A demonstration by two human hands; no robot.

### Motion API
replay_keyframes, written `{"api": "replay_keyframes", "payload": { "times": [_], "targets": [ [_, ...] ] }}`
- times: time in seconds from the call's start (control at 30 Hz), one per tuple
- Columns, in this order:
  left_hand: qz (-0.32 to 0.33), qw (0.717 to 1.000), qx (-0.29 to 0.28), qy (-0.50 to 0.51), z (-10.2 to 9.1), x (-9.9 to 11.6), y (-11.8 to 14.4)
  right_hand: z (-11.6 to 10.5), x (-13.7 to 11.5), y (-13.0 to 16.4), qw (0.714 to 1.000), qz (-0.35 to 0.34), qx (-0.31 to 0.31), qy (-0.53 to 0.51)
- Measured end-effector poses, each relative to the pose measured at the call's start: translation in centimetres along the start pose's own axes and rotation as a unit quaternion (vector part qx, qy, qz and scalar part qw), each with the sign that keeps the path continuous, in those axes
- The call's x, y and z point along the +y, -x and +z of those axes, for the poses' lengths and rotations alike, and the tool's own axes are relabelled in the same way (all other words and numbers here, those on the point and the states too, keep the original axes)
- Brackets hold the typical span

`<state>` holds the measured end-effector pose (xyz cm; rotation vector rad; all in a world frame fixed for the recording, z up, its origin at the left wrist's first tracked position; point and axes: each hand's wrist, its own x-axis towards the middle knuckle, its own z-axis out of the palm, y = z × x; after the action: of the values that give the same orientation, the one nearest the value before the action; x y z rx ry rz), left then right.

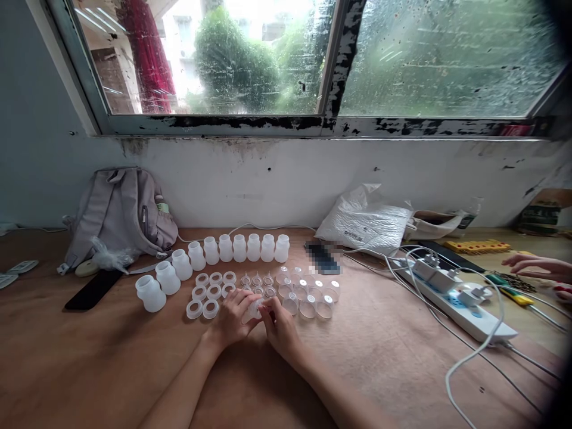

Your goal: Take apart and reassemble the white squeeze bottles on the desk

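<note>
My left hand [232,316] and my right hand [279,322] meet over the wooden table [134,369], both gripping one small translucent plastic part [255,307] between their fingertips. Just beyond them lie white rings [213,292], small clear valve pieces [257,280] and clear caps [308,295] in rows. Behind those, a curved row of white plastic bottles [226,248] stands upright.
A grey backpack [120,217] leans on the wall at the left, with a black phone [93,290] in front of it. A plastic bag [364,223], a white power strip [451,298] and cables lie at the right. Another person's hand [534,266] rests at the far right.
</note>
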<state>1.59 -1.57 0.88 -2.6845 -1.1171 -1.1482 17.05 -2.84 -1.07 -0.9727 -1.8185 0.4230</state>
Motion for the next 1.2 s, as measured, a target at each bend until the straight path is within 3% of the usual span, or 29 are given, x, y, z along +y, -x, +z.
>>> {"api": "replay_keyframes", "payload": {
  "times": [0.17, 0.3, 0.47, 0.6, 0.87, 1.03, 1.2],
  "targets": [
    [-0.009, 1.0, -0.018, 0.006, -0.6, -0.8, 0.0, -0.6, -0.7, -0.1, 0.998, -0.013, -0.061, 0.002],
    [-0.083, 0.996, 0.026, -0.004, -2.2, -2.1, 0.7, -0.6, -0.8, 0.0, 0.996, -0.018, -0.088, 0.02],
    [-0.218, 0.971, 0.083, -0.048, -5.4, -4.9, 3.9, 0.1, -0.2, 0.4, 0.99, -0.003, -0.115, 0.076],
    [-0.249, 0.958, 0.086, -0.113, -6.8, -6.9, 6.6, 0.5, 0.1, 0.5, 0.983, -0.006, -0.147, 0.112],
    [-0.323, 0.937, 0.074, -0.113, -5.8, -9.3, 7.8, 0.5, 0.1, 0.4, 0.984, -0.007, -0.137, 0.112],
    [-0.309, 0.938, 0.055, -0.145, -4.6, -10.6, 8.5, 0.5, 0.3, 0.4, 0.987, -0.016, -0.125, 0.101],
    [-0.31, 0.92, 0.064, -0.231, -4.4, -11.2, 9.1, 0.4, 0.3, 0.5, 0.987, -0.02, -0.128, 0.092]
  ]
}}
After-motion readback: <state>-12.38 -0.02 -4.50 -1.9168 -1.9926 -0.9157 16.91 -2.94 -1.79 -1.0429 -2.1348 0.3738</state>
